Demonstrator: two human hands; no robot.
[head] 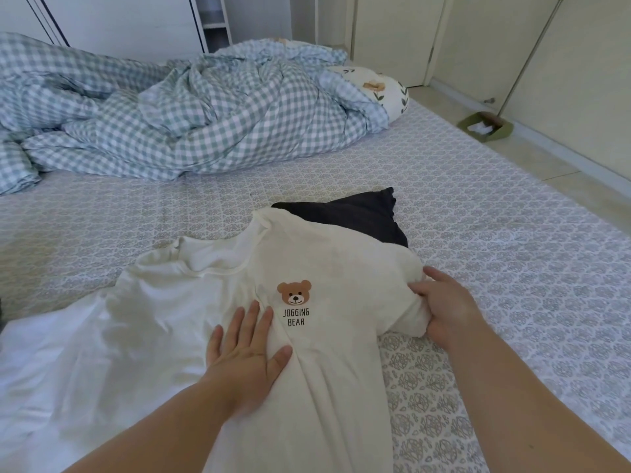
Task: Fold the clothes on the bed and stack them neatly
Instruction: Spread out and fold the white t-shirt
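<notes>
text: "JOGGING BEAR" | on: cream T-shirt [324, 268] chest | under bear-head print [294, 291]

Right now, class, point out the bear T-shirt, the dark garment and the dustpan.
bear T-shirt [317, 268], head view, on the plain cream chest above the bear print.
dark garment [362, 213], head view, on its exposed middle beyond the shirt.
dustpan [491, 126], head view, on its green tray.

A crumpled gingham duvet [164, 107] lies heaped well beyond the hands, to their far left. A floral pillow [379, 88] peeks out at its right end. On the floor — far right of the hands — a green dustpan [486, 126] stands with its long handle [529, 59] leaning upward.
</notes>
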